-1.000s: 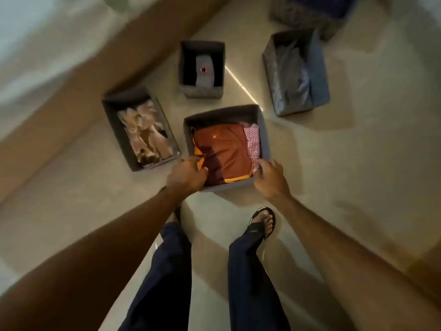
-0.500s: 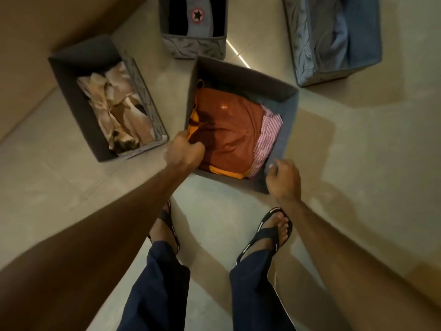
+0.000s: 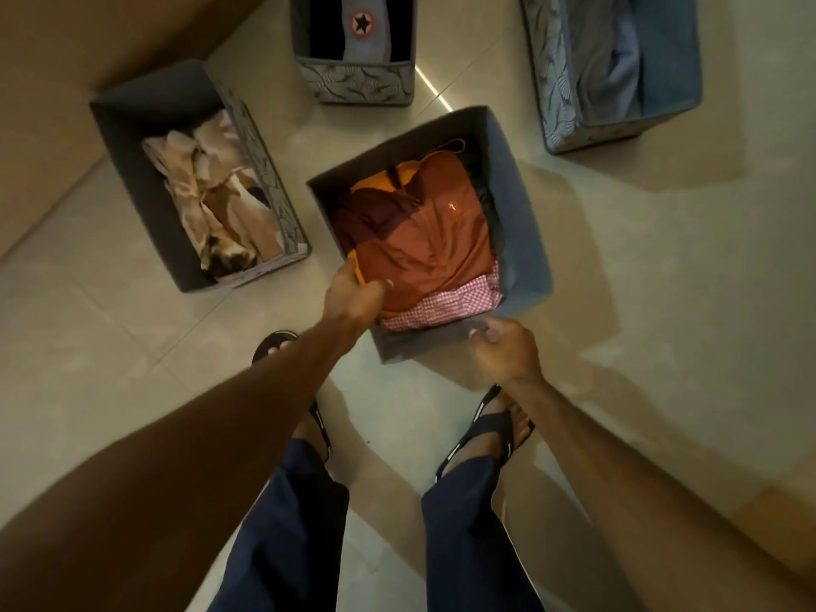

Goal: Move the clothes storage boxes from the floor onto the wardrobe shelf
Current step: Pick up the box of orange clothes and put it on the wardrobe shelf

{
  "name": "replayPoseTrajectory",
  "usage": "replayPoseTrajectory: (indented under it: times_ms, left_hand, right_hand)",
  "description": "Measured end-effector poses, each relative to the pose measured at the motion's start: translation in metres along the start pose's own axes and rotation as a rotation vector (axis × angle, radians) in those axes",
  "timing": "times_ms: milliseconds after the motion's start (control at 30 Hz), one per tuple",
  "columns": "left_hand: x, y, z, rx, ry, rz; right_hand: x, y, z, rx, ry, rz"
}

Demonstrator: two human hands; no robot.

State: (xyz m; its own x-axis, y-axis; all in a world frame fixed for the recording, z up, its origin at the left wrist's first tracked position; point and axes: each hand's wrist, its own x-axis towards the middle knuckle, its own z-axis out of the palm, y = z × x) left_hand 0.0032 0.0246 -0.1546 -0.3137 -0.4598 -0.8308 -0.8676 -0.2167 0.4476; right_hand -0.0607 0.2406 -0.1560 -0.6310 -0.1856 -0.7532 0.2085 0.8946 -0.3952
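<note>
A grey fabric storage box (image 3: 523,223) holding folded rust-orange and pink-checked clothes sits just ahead of my feet, turned at an angle. My left hand (image 3: 353,293) grips its near-left rim, thumb inside against the orange cloth. My right hand (image 3: 503,346) pinches the near edge at the right corner. Three more boxes stand on the tiled floor: one with beige clothes (image 3: 132,139) at the left, one with a star-badged item (image 3: 357,77) at the top, and a blue-grey one (image 3: 552,81) at the top right.
A brown wooden surface (image 3: 66,46) runs along the upper left, close behind the beige box. My sandalled feet (image 3: 499,430) stand right below the held box. Bare floor tiles (image 3: 684,302) spread out to the right.
The box has swung round and its near edge has come toward me. Both hands stay on its rim. The view has dipped closer to the floor.
</note>
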Motion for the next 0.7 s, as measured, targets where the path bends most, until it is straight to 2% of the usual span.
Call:
replayPoseTrajectory:
  times_ms: [67, 167, 233, 333, 433, 600, 700]
  left_hand:
    - [0.004, 0.004, -0.006, 0.012, 0.056, 0.035]
    - [0.011, -0.001, -0.016, 0.191, 0.028, 0.086]
    - [0.016, -0.003, -0.022, 0.32, 0.002, 0.094]
    - [0.028, 0.002, -0.024, 0.402, -0.027, 0.073]
    - [0.039, 0.007, -0.023, 0.336, -0.056, 0.082]
    - [0.037, -0.007, -0.028, 0.112, -0.064, 0.089]
    - [-0.012, 0.013, -0.047, 0.123, -0.075, 0.103]
  right_hand:
    - [-0.003, 0.004, -0.002, -0.024, 0.013, -0.054]
    - [0.005, 0.003, -0.015, -0.299, 0.328, -0.211]
    - [0.019, 0.001, -0.024, -0.403, 0.433, -0.232]
    - [0.049, -0.003, -0.033, -0.457, 0.306, -0.188]
    - [0.081, -0.02, -0.041, -0.373, 0.116, -0.157]
    - [0.076, -0.043, -0.055, -0.494, 0.176, -0.281]
    - [0.03, -0.049, -0.065, -0.489, 0.195, -0.279]
